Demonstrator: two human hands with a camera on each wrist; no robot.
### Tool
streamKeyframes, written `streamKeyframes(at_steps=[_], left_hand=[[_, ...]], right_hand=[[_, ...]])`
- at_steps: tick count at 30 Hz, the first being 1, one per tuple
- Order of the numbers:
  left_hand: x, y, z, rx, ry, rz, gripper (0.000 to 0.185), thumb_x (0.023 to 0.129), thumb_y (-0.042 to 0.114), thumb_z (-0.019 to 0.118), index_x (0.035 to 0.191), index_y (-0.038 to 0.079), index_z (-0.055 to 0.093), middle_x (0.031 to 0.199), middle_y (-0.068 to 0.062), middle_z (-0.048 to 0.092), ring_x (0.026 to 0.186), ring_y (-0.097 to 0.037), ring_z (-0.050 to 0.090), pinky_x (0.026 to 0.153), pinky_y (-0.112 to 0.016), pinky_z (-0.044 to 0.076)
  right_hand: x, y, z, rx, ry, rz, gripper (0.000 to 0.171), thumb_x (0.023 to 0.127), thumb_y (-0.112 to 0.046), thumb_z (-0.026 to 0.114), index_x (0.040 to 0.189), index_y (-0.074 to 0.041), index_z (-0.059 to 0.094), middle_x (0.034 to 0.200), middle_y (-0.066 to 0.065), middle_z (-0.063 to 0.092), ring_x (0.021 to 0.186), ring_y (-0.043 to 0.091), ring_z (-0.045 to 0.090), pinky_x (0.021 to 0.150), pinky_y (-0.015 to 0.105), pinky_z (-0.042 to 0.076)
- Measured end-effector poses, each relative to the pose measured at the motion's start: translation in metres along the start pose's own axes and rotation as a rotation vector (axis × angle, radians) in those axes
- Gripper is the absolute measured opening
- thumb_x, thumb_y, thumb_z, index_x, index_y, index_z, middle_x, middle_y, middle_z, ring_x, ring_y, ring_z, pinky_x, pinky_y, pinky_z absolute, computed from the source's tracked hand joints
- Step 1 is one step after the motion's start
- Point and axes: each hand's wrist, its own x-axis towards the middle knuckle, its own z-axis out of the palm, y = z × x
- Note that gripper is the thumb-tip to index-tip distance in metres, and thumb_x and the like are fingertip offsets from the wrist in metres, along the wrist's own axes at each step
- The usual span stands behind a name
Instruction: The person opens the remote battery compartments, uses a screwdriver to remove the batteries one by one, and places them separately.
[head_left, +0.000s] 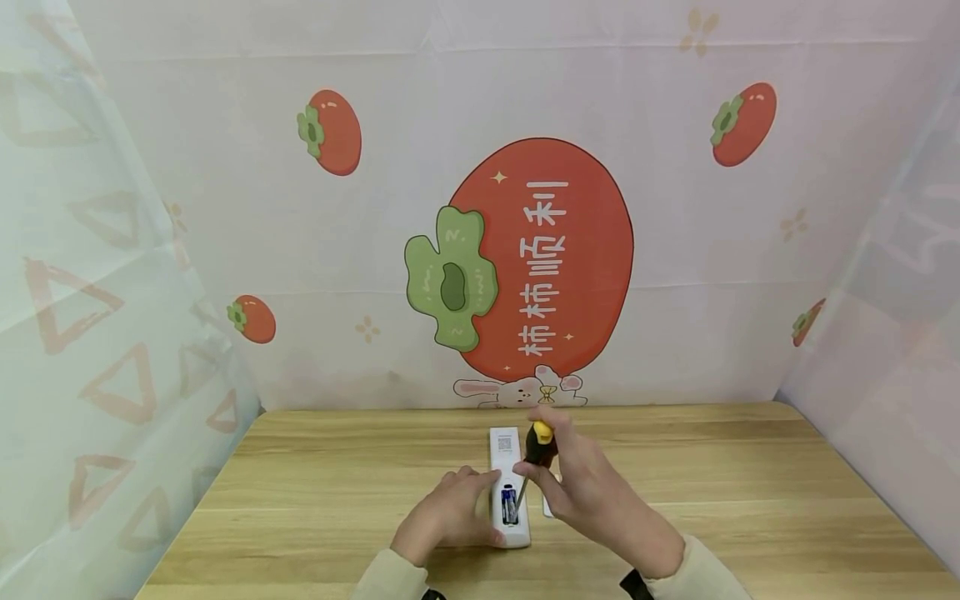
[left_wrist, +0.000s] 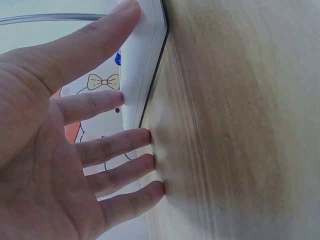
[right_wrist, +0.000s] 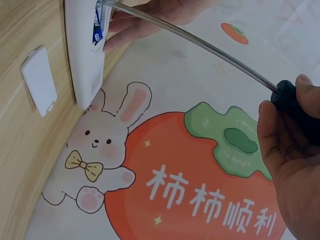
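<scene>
Even, diffuse, bright illumination throughout; colours pale and slightly washed out. Head view: sharp at centre, with wide-angle stretching toward the left and right margins; only soft, faint shadows beneath the hands [head_left: 525, 500] on the table [head_left: 300, 500]. Left wrist view: near palm [left_wrist: 35, 150] softly blurred, table grain smeared. Right wrist view: backdrop print crisp; a thin highlight runs along the screwdriver shaft [right_wrist: 200, 47].

wooden table [head_left: 315, 500], white remote [head_left: 507, 475], battery cover [right_wrist: 39, 80]
</scene>
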Motion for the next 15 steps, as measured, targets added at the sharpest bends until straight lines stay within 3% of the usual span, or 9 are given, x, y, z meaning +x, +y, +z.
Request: streamKeyframes(at_steps=[6,15], left_hand=[[-0.0010,0.0002,-0.0003,0.026,0.013,0.023,0.084,0.072,0.035,0.092,0.142,0.007,0.058,0.124,-0.012,0.060,0.110,-0.031,0.054,0.095,-0.051,0.050],[-0.0014,0.0012,-0.0011,0.020,0.001,0.007,0.084,0.073,0.036,0.092,0.144,0.008,0.057,0.124,-0.012,0.059,0.110,-0.030,0.054,0.096,-0.051,0.049]], right_hand=[[0.0000,0.0003,0.0013,0.005,-0.020,-0.041,0.047,0.100,-0.023,0.061,0.131,0.004,0.038,0.088,0.000,0.053,0.074,0.008,0.056,0.070,0.014,0.050],[0.0003,-0.0023,0.0005,0.010,-0.049,-0.056,0.044,0.101,-0.024,0.059,0.131,0.001,0.038,0.088,0.001,0.054,0.075,0.009,0.059,0.072,0.015,0.051]])
